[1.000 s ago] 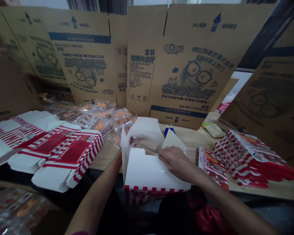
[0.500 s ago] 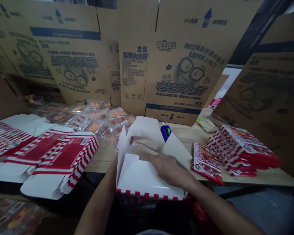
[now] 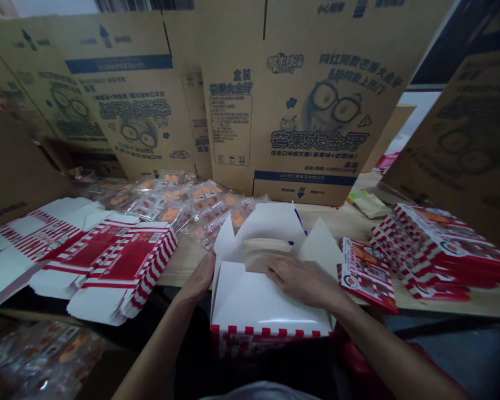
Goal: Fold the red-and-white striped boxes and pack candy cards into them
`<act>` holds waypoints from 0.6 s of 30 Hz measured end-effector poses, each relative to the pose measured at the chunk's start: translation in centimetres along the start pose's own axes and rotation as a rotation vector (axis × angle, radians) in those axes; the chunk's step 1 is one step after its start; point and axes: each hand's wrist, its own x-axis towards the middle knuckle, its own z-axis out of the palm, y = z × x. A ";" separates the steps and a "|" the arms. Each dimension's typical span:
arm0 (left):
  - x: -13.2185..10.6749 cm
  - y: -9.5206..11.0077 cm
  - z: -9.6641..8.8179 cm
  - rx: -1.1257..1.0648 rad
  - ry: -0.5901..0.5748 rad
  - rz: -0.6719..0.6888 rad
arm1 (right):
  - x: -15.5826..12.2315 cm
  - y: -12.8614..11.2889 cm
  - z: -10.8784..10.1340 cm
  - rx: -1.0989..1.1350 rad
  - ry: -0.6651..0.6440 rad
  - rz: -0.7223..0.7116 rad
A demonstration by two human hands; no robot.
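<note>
A folding carton (image 3: 270, 297), white inside with a red-and-white striped outside, stands before me with its top flaps up. A handle cutout shows in its far flap. My left hand (image 3: 200, 278) presses against the carton's left side, its fingertips partly hidden by the flap. My right hand (image 3: 295, 279) reaches over the right side, fingers bent on the notched edge of the near white flap. A blue item shows only in part behind the far flap.
Flat striped cartons (image 3: 120, 255) lie at the left, and clear packets of orange sweets (image 3: 175, 203) behind them. At the right are a single red box (image 3: 366, 272) and a stack of similar ones (image 3: 454, 247). Large brown cardboard boxes (image 3: 233, 44) wall the back.
My left hand has come from behind the carton's flaps to its left side. The far flap now covers most of the blue item. My right hand stays on the near flap; the view has shifted.
</note>
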 end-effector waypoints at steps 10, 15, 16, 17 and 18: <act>0.5 4.6 2.9 0.500 -0.058 0.070 | -2.0 -0.5 -0.9 -0.085 -0.021 -0.026; 0.0 5.4 4.2 0.973 -0.087 -0.053 | -2.5 0.0 1.3 -0.141 0.008 -0.087; -0.1 5.5 4.5 1.035 -0.095 -0.061 | -2.5 0.0 1.7 -0.153 0.020 -0.110; -0.2 5.6 4.7 1.087 -0.106 -0.062 | -2.6 0.0 2.0 -0.162 0.033 -0.128; -0.3 5.7 4.9 1.127 -0.117 -0.061 | -2.7 -0.1 2.0 -0.166 0.047 -0.144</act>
